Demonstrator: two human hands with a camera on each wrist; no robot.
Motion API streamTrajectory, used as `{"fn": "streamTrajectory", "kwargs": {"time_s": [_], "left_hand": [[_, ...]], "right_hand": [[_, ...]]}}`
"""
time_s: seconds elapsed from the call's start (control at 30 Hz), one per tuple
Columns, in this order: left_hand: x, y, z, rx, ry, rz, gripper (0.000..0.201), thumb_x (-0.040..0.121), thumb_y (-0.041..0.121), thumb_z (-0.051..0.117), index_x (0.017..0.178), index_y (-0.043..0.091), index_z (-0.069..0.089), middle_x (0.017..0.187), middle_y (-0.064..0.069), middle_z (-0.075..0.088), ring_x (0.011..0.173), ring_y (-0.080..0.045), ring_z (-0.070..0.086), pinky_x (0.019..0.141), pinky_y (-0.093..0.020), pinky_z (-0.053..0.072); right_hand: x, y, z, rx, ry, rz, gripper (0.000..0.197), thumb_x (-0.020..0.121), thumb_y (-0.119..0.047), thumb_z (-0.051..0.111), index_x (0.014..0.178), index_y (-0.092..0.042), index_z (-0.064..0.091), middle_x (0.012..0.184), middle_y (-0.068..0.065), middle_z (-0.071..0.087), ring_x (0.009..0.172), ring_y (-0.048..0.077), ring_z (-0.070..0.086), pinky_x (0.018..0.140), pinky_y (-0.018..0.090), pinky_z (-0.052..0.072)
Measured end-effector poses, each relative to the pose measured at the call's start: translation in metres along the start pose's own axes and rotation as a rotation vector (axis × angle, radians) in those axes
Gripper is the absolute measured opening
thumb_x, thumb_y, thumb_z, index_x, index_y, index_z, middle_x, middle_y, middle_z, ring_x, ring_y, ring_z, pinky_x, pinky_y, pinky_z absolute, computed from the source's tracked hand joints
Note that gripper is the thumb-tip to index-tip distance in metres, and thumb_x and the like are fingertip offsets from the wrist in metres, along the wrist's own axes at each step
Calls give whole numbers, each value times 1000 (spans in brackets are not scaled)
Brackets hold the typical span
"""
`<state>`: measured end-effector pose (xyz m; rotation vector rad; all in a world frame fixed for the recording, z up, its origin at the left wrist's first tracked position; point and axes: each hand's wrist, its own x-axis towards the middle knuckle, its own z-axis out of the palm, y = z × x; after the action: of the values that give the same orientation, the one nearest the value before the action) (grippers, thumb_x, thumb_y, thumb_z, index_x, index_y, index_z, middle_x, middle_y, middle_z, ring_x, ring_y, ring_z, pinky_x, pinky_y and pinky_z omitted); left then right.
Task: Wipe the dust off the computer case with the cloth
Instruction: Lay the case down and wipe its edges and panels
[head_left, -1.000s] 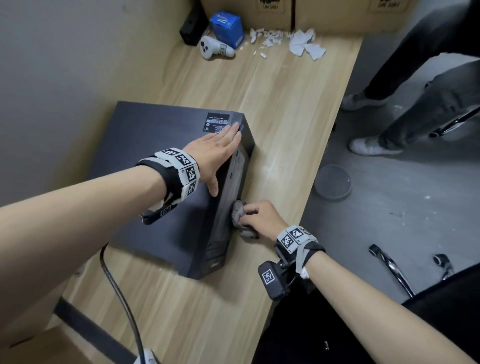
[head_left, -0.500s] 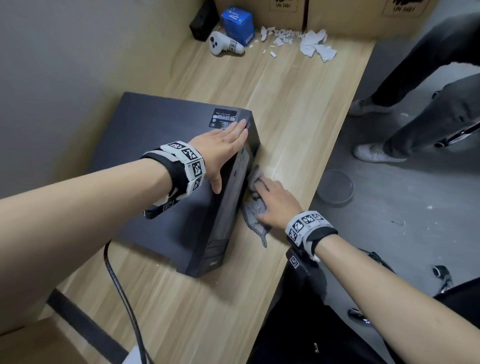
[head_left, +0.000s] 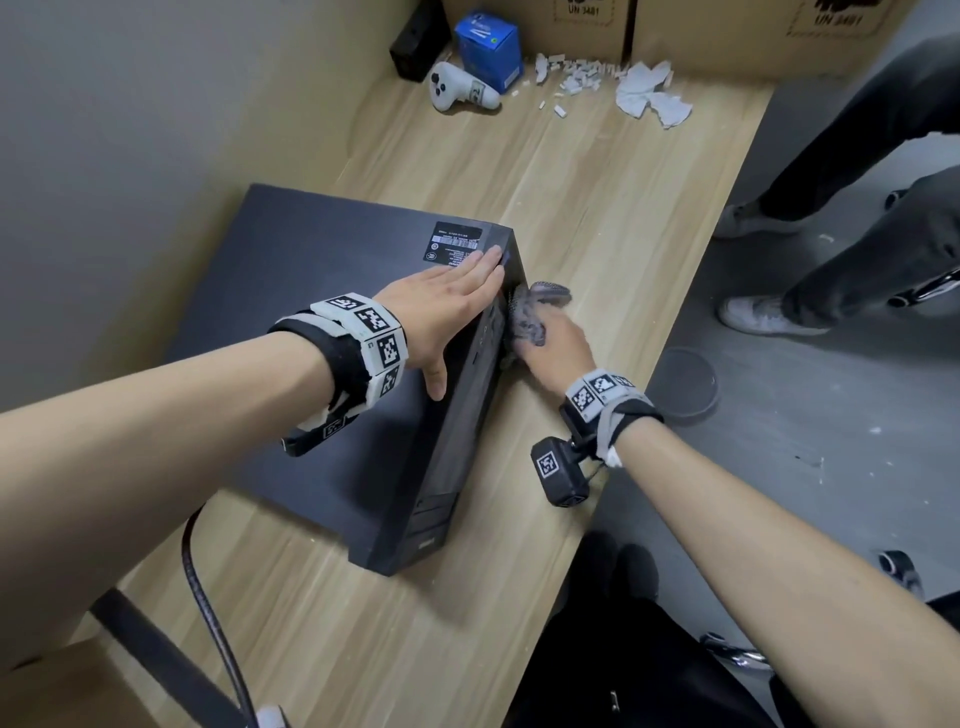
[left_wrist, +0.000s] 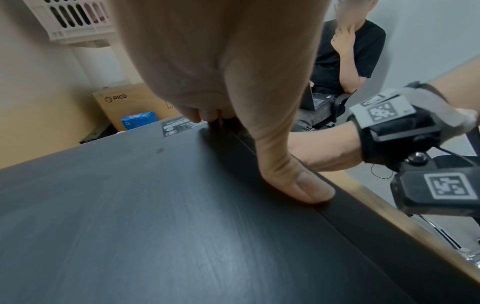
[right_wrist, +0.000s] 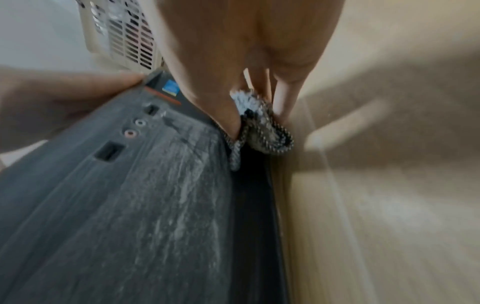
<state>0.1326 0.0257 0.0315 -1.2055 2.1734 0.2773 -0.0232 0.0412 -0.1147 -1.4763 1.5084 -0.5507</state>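
A black computer case (head_left: 311, 332) (left_wrist: 155, 226) lies on its side on the wooden desk (head_left: 597, 218). My left hand (head_left: 441, 306) (left_wrist: 285, 164) rests flat on its upper panel near the far front corner, fingers straight. My right hand (head_left: 550, 338) (right_wrist: 246, 82) grips a grey speckled cloth (head_left: 535, 312) (right_wrist: 262, 127) and presses it against the case's front panel (right_wrist: 155, 185), which shows ports and pale dust streaks.
At the desk's far end lie a white controller (head_left: 462, 91), a blue box (head_left: 488, 47), paper scraps (head_left: 649, 93) and cardboard boxes (head_left: 727, 31). A black cable (head_left: 208, 597) runs off the near edge. Another person's legs (head_left: 857, 208) stand on the grey floor at right.
My right hand has slid the cloth along the front panel from near its middle toward the far corner. The left hand stays flat on the case.
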Motion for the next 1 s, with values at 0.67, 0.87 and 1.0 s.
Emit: {"fn": "streamTrajectory", "kwargs": {"time_s": [0.67, 0.87, 1.0], "left_hand": [[-3, 4, -3, -23, -12, -6, 157, 40, 41, 94, 152, 6, -10, 159, -12, -21, 148, -21, -14, 122, -34, 7], [-2, 4, -2, -5, -8, -10, 156, 42, 42, 94, 152, 6, -10, 159, -12, -22, 148, -20, -15, 122, -32, 6], [-2, 2, 0, -13, -1, -2, 157, 41, 43, 94, 152, 7, -11, 159, -11, -21, 148, -20, -14, 121, -32, 6]], "right_hand": [[-111, 29, 45, -39, -462, -58, 35, 87, -15, 60, 59, -11, 38, 57, -2, 40, 57, 17, 45, 68, 40, 51], [-79, 21, 0, 290, -186, 70, 22, 87, -22, 69, 67, -16, 65, 68, -2, 71, 66, 17, 67, 73, 31, 54], [-29, 12, -12, 273, -74, 50, 27, 84, -32, 69, 107, -16, 70, 102, 0, 74, 91, 19, 69, 89, 37, 55]]}}
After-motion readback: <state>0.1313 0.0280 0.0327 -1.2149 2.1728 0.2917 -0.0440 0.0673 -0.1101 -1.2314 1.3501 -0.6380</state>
